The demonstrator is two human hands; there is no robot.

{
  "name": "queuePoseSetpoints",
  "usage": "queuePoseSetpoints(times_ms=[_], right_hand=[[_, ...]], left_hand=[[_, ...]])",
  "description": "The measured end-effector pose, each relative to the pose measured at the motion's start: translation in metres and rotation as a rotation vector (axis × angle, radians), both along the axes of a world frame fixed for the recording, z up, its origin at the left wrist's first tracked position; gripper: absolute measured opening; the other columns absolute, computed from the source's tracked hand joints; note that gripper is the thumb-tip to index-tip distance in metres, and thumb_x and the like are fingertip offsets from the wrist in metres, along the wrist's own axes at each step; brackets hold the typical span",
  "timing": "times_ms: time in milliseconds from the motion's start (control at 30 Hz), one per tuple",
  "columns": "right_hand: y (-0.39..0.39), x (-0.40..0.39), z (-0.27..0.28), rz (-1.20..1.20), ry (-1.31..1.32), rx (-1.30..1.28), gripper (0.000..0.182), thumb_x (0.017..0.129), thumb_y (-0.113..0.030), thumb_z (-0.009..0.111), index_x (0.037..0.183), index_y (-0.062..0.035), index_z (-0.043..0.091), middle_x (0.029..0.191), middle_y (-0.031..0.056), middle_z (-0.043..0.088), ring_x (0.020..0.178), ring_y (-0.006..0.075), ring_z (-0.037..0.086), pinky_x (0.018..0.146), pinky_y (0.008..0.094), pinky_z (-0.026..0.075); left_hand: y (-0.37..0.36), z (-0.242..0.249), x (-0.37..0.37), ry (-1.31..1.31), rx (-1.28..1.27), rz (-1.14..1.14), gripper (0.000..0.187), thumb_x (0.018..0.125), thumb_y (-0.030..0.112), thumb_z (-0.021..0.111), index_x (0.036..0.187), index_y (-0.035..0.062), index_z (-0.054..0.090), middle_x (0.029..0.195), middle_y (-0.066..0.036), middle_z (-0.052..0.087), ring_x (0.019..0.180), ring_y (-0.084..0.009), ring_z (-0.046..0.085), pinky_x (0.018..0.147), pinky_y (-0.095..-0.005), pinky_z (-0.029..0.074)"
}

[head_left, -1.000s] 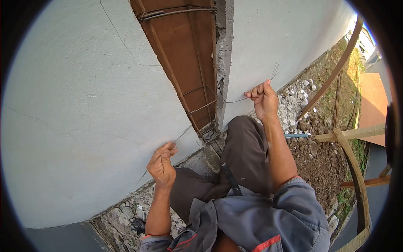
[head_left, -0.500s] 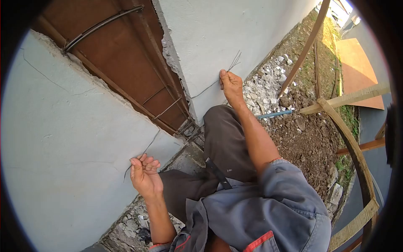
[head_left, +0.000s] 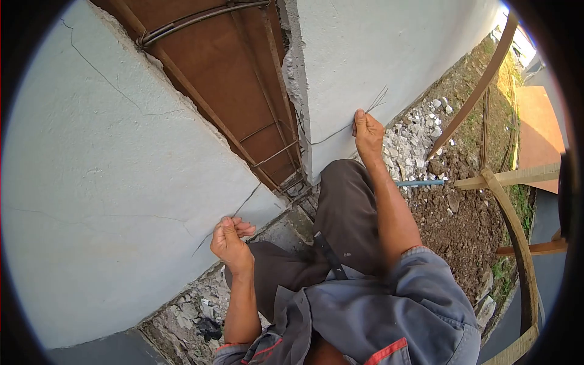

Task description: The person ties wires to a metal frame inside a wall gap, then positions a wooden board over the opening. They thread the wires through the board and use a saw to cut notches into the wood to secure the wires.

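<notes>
My left hand (head_left: 232,242) pinches a thin dark wire (head_left: 249,199) between thumb and forefinger, its other fingers loosely curled. This wire comes from the edge of the gap in the white wall, and its loose tail hangs past the hand, against the wall face. On the other side of the gap, my right hand (head_left: 368,135) is closed on a second wire (head_left: 331,136). Several loose wire ends (head_left: 378,98) fan out above that fist. Between the two wall parts stands a rebar cage (head_left: 176,76) in front of a brown panel (head_left: 210,67).
White rubble (head_left: 417,143) lies along the right wall, with a blue pipe (head_left: 421,182) beside it on brown soil (head_left: 450,237). Wooden boards (head_left: 517,176) cross at the right. A cracked white wall (head_left: 121,182) rises at the left, more rubble (head_left: 182,319) at its foot.
The camera view has shifted, so the wall gap and both hands sit farther right in the picture. My left fingers have curled in somewhat. Both hands still hold their wires.
</notes>
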State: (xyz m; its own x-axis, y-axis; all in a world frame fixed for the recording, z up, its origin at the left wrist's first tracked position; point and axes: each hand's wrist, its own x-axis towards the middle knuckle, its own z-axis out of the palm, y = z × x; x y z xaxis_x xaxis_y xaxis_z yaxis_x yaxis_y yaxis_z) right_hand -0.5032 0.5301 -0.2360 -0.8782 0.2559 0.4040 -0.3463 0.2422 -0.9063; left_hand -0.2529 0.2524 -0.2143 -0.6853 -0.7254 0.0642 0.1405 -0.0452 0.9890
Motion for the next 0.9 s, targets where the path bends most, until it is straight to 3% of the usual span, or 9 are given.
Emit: queuePoseSetpoints(times_ms=[100, 300, 600, 900], right_hand=[[-0.006, 0.002, 0.002, -0.153, 0.089, 0.183, 0.051, 0.106, -0.036, 0.055, 0.071, 0.0009, 0.052, 0.055, 0.0095, 0.043, 0.052, 0.0158, 0.045, 0.051, 0.0390, 0.038], [-0.015, 0.000, 0.000, -0.252, 0.184, 0.221, 0.049, 0.106, -0.034, 0.055, 0.071, 0.0002, 0.050, 0.057, 0.0145, 0.043, 0.053, 0.0225, 0.037, 0.052, 0.0402, 0.037], [-0.025, -0.003, -0.009, -0.293, 0.183, 0.074, 0.047, 0.105, -0.035, 0.057, 0.074, -0.0002, 0.052, 0.059, 0.0119, 0.042, 0.054, 0.0191, 0.036, 0.052, 0.0376, 0.038], [-0.027, -0.005, -0.012, -0.291, 0.220, 0.025, 0.045, 0.104, -0.034, 0.059, 0.075, 0.0002, 0.052, 0.059, 0.0105, 0.041, 0.056, 0.0161, 0.035, 0.051, 0.0356, 0.037]], left_hand=[[0.005, 0.004, -0.002, -0.045, -0.021, 0.050, 0.035, 0.106, 0.025, 0.057, 0.091, -0.0064, 0.064, 0.070, -0.013, 0.066, 0.056, -0.0188, 0.064, 0.054, -0.0297, 0.056], [0.001, 0.012, -0.003, -0.187, -0.228, 0.093, 0.041, 0.104, 0.028, 0.062, 0.080, -0.0051, 0.065, 0.063, -0.010, 0.063, 0.050, -0.0145, 0.061, 0.047, -0.0269, 0.051], [0.002, 0.014, -0.001, -0.153, -0.143, 0.073, 0.042, 0.103, 0.030, 0.063, 0.079, -0.0049, 0.065, 0.060, -0.009, 0.062, 0.050, -0.0148, 0.061, 0.048, -0.0270, 0.051], [-0.004, 0.007, -0.001, -0.119, -0.245, 0.098, 0.040, 0.103, 0.029, 0.063, 0.081, -0.0046, 0.065, 0.062, -0.010, 0.063, 0.050, -0.0162, 0.062, 0.048, -0.0264, 0.049]])
